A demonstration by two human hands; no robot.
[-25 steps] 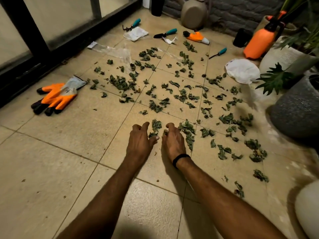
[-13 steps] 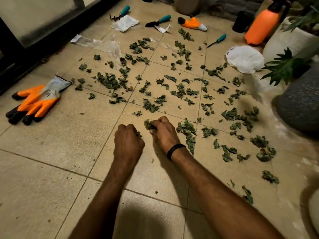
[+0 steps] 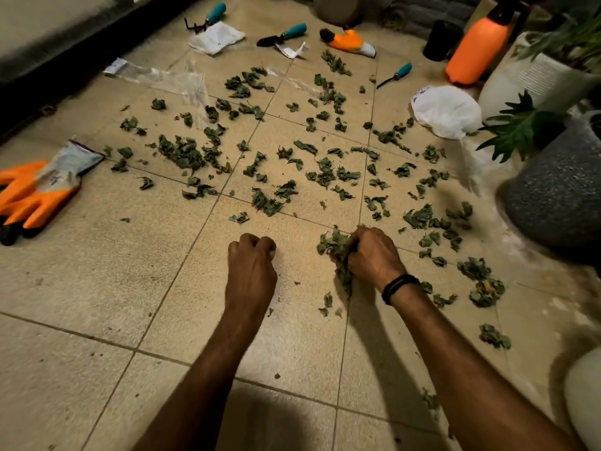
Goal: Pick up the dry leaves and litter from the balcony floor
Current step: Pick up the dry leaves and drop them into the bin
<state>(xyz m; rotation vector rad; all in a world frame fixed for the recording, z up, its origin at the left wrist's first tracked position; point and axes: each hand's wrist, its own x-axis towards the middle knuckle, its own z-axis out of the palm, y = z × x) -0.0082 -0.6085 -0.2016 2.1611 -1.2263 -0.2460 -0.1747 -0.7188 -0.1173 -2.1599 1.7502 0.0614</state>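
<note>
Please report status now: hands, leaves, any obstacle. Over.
Right hand grips a clump of dry leaves. Left hand curled, nothing visible in it. Many more leaves lie scattered on the floor; no obstacle near the hands.

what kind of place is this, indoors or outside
Most likely a home balcony or patio kept for potted plants: a tiled floor strewn with dry leaves, a grey planter at the right, and gardening gear lying about: a trowel, an orange sprayer, orange gloves.

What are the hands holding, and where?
Right hand grips a clump of dry leaves by its right side; left hand is a fist, nothing visible inside.
</note>
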